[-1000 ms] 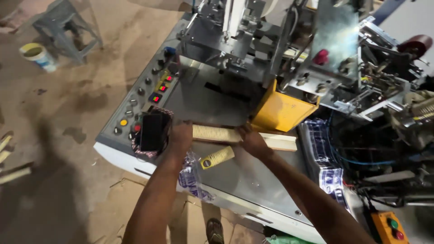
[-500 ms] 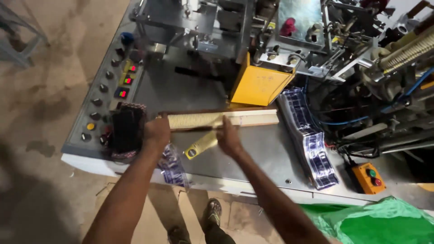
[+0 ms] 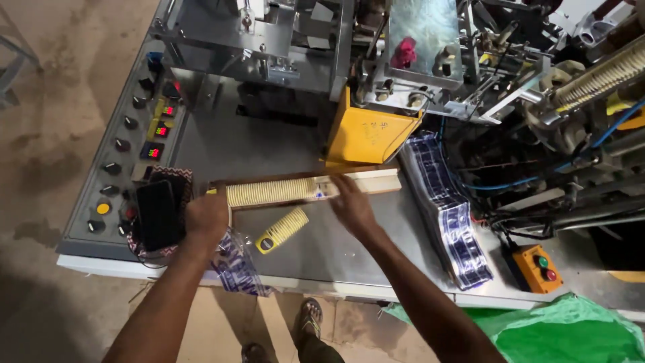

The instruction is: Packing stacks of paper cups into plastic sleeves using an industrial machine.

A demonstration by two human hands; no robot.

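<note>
A long stack of cream paper cups point(image 3: 269, 192) lies on its side in a wooden trough point(image 3: 373, 181) on the metal machine table point(image 3: 376, 262). My left hand point(image 3: 205, 218) is closed around the stack's left end. My right hand point(image 3: 351, 202) lies flat with fingers spread, its fingertips touching the stack's right end. A shorter stack of cups point(image 3: 282, 230) with a yellow base lies loose on the table between my hands, just in front of the trough.
A dark phone point(image 3: 158, 214) rests on cloth beside the control panel point(image 3: 127, 144) with knobs and red displays. A yellow guard point(image 3: 369, 134) and machinery stand behind. Printed film strip point(image 3: 447, 208), an orange button box point(image 3: 537, 267) and green plastic point(image 3: 571, 323) lie right. A crumpled wrapper point(image 3: 235, 262) hangs off the edge.
The view has swung right and closer over the table. Both hands stay at the ends of the long cup stack; the right hand's fingers have flattened out.
</note>
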